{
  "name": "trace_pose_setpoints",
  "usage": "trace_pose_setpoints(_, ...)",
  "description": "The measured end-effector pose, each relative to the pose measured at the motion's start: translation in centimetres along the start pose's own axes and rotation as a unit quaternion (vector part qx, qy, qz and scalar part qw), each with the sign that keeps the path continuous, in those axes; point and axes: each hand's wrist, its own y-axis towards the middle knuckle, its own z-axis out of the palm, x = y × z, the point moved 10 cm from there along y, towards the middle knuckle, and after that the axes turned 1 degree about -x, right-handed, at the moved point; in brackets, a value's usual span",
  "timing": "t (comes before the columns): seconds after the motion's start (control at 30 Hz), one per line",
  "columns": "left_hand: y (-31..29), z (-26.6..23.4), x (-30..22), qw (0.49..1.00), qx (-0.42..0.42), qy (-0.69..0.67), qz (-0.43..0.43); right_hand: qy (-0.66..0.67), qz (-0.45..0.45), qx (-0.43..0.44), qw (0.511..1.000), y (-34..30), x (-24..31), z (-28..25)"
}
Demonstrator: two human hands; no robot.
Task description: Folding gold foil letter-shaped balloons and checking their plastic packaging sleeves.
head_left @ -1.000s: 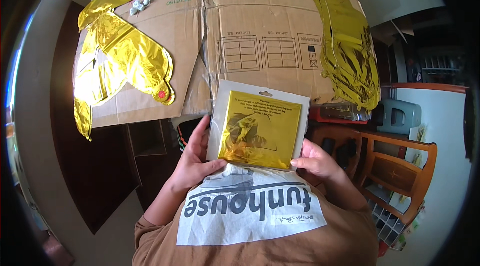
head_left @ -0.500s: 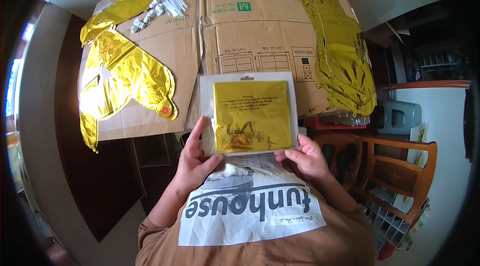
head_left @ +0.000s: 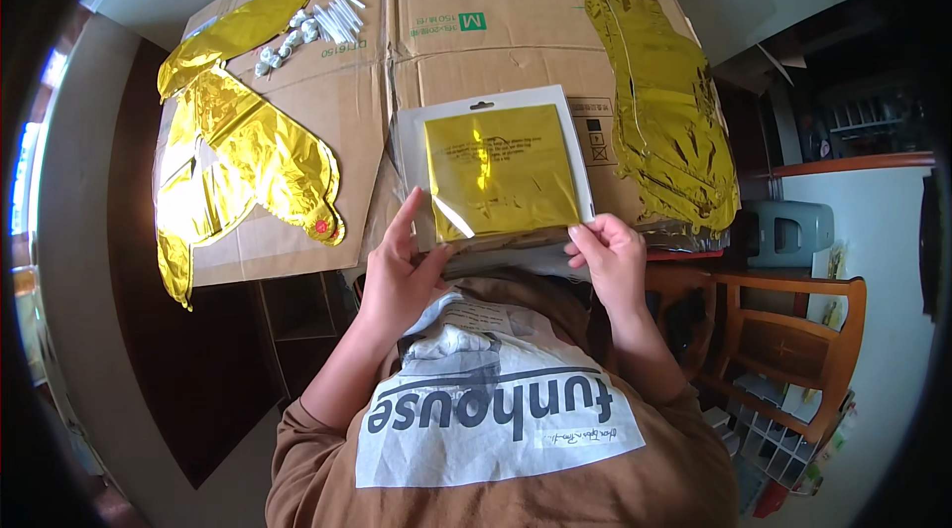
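My left hand (head_left: 402, 255) pinches the lower left corner of a flat clear packet (head_left: 415, 153), its thumb in front and a finger along the side edge. Folded gold foil (head_left: 506, 171) lies inside against a white card backing with a hang hole at the top. My right hand (head_left: 613, 255) grips the lower right corner between thumb and fingers. The packet is held slightly tilted over the near edge of a cardboard-covered table (head_left: 357, 151). Whether it touches the cardboard cannot be seen.
Shiny gold foil balloons (head_left: 263, 141) spread over the left side, another flat gold foil piece (head_left: 669, 112) on the right. White sticks (head_left: 342, 17) and small pale bundles (head_left: 283, 47) lie at the back left. A wooden chair (head_left: 783, 330) stands at right, near a grey-blue plastic stool (head_left: 793, 231).
Both hands have raised the packet away from my body, farther over the cardboard, and it now leans slightly. The light glints on the foil have shifted.
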Motion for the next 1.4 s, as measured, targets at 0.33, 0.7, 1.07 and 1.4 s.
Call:
trace_pose_setpoints(0.33, 2.5, -1.6, -3.1, 0.871, -0.122, 0.454, 0.144, -0.398, -0.237, -0.104, 0.880, 1.0, 5.7, -0.4)
trace_pose_setpoints(0.7, 1.5, 1.0, -6.5, 0.801, -0.025, 0.368, 0.472, -0.345, -0.467, -0.047, 0.813, -1.9, 8.3, 3.5)
trace_pose_setpoints(1.07, 0.7, 1.1, -6.4, 0.785, -0.033, 0.344, 0.514, -0.357, -0.492, -0.108, 0.787, -3.9, 8.1, 3.4)
trace_pose_setpoints(1.4, -0.5, 2.1, -6.5, 0.775, -0.058, 0.332, 0.535, -0.360, -0.500, 0.033, 0.787, -5.9, 5.7, 10.2)
